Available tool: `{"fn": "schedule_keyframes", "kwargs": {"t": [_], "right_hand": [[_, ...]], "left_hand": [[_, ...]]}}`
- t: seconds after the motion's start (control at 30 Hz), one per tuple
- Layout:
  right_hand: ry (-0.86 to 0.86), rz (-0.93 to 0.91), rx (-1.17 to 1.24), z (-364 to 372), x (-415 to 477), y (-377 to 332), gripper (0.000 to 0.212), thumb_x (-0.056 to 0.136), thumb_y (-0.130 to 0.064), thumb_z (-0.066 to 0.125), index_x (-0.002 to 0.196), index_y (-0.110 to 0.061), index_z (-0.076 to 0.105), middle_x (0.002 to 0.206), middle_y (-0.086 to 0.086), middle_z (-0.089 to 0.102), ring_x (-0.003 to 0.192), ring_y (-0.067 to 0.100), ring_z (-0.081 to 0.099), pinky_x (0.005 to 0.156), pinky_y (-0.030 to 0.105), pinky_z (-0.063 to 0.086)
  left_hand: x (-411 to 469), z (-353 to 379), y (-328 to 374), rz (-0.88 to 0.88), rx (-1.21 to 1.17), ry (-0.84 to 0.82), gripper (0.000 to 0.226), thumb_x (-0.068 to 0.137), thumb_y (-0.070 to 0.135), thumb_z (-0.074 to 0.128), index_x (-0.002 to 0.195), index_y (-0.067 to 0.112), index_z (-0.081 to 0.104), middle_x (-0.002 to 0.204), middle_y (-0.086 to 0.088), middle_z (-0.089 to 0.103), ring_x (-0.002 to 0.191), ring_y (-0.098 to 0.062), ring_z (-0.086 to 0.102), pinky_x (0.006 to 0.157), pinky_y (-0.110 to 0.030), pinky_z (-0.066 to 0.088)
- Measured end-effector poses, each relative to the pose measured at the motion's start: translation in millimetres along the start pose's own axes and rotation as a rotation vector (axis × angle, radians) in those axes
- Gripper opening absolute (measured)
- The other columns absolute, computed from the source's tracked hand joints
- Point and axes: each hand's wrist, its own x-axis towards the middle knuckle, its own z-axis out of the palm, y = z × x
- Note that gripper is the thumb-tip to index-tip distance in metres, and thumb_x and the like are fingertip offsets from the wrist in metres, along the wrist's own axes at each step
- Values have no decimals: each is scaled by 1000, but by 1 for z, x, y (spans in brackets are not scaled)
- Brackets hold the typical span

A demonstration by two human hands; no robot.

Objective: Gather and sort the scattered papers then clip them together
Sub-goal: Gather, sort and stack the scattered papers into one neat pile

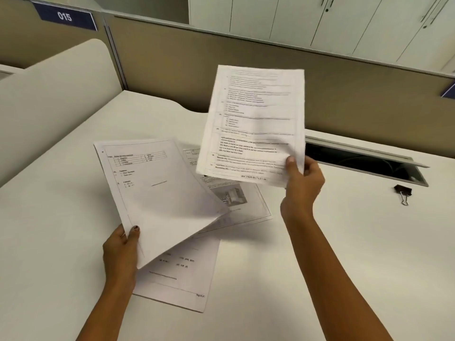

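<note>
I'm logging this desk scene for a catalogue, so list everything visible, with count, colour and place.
Held sheets: two, white; one in each hand, the right one raised, the left one lower.
Sheets on desk: at least two, white, under the held ones.
Binder clip: one, black, right on desk.
Desk: one, white.
Cable slot: one, dark, open, desk's back right.
Partition: beige, behind desk.
Number sign: one, blue, "015", top left.
Cabinets: white, background.
Left hand: gripping lower sheet.
Right hand: gripping raised sheet.

White papers (157, 193) printed in black text — one far sheet (253, 124) ruled with lines; white desk (344, 242), black binder clip (402, 190), beige partition (344, 94), navy sign (65, 16) — white digits.
</note>
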Motion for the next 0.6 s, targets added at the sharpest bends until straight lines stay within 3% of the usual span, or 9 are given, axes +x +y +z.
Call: {"fn": "schedule_keyframes", "kwargs": {"t": [0.1,0.27,0.47,0.6], "right_hand": [[-218,195,50,3,-14,13,16,81,-14,69,96,-18,63,92,1,67,84,19,63,85,42,53],[-394,111,-309,7,-54,45,15,91,-19,54,105,-15,60,103,3,66,95,20,62,83,33,50],[-550,157,-461,5,-71,55,24,97,-22,46,115,-7,50,114,7,60,98,20,56,80,28,43],[-665,159,-447,1,-70,54,26,92,-14,55,117,-13,46,121,9,61,111,26,58,92,40,49]], "left_hand": [[-6,4,4,9,-20,-45,22,92,14,53,112,16,62,104,-3,66,98,-23,61,88,-34,46],[-16,9,12,35,-11,-159,22,93,14,53,113,15,62,104,0,67,97,-21,63,79,-31,48],[-25,12,21,85,-6,-226,16,89,19,59,104,22,66,96,3,71,92,-19,67,69,-29,53],[-27,6,30,125,-10,-295,17,88,30,55,103,35,63,98,9,71,94,-14,67,66,-27,56]]}}
